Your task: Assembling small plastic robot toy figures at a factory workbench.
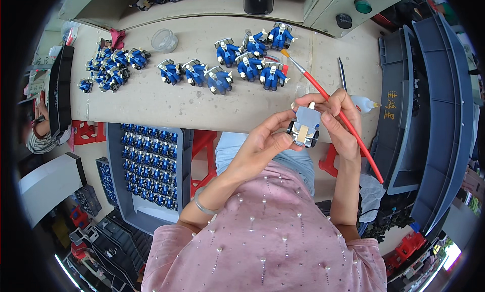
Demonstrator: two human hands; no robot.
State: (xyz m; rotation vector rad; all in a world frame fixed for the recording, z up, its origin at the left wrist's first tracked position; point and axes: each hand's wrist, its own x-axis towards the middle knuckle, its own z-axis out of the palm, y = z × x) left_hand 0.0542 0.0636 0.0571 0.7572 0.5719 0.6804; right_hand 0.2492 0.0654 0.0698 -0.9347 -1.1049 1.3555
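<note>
Over the front edge of the bench, my left hand [265,145] grips a small toy figure [306,119] in a wheeled chair. Its grey back and black wheels face me. My right hand [343,118] steadies the figure's upper right side with its fingertips. A red-handled paintbrush [356,133] is also held in my right hand, its bristles pointing up and left over the bench. Just beyond, several blue-suited seated figures [221,80] stand on the bench, apart from both hands.
A pile of similar figures [108,67] lies at the bench's left, near a clear round cup [164,40]. A small bottle [362,104] and a dark pen-like tool [343,72] lie at right. A grey crate [184,166] with rows of figures sits left; grey crates [399,110] stand right.
</note>
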